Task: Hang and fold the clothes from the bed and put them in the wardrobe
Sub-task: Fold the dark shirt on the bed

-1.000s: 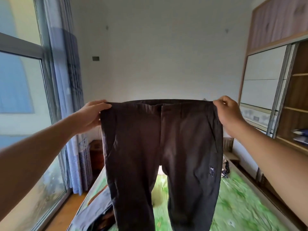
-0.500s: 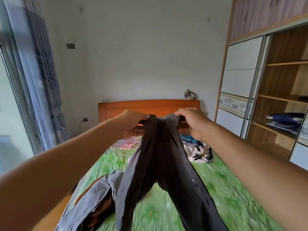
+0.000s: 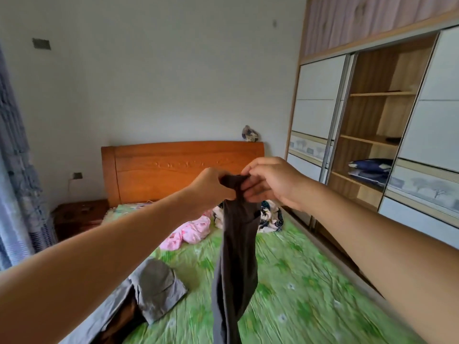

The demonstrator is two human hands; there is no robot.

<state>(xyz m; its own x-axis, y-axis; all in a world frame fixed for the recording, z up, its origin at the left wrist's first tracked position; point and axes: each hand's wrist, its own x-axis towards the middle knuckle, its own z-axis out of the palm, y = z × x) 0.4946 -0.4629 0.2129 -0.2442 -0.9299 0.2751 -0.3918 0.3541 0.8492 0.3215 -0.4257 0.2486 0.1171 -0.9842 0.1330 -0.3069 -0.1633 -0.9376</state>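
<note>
Room: You stand in a bedroom. A curtain (image 3: 15, 170) hangs at the far left and a nightstand (image 3: 79, 214) sits beside the wooden headboard (image 3: 181, 167). The bed (image 3: 310, 281), under a green sheet, runs toward you.
Bed, left part: A grey garment (image 3: 154, 286) lies crumpled near the left edge, and a pink garment (image 3: 191, 232) lies nearer the headboard.
Left hand (image 3: 211, 187): The fingers are curled round the bunched waistband.
Dark trousers (image 3: 236, 256): They are held in the air above the bed, doubled at the waist. The legs hang straight down between your arms. The hems are out of frame, so it cannot be told whether they touch the sheet.
Right hand (image 3: 270, 182): The thumb and forefinger pinch the same waistband, just beside the left hand's hold. The other fingers are loosely extended.
Bed, right part: A patterned garment (image 3: 270, 219) lies behind the hanging legs.
Wardrobe (image 3: 320, 95): It stands at the right with its wooden shelves exposed. A folded blue item (image 3: 370, 170) lies on a lower shelf.
Handling, judged: The cloth looks soft, limp and fairly light. It does not look fragile or slippery. With no stiffness, expect it to sag and twist when you shift it.
Where to hold, judged: Keep the waistband, the firmest edge, in one hand. Take the legs lower down with the other hand before you fold.
</note>
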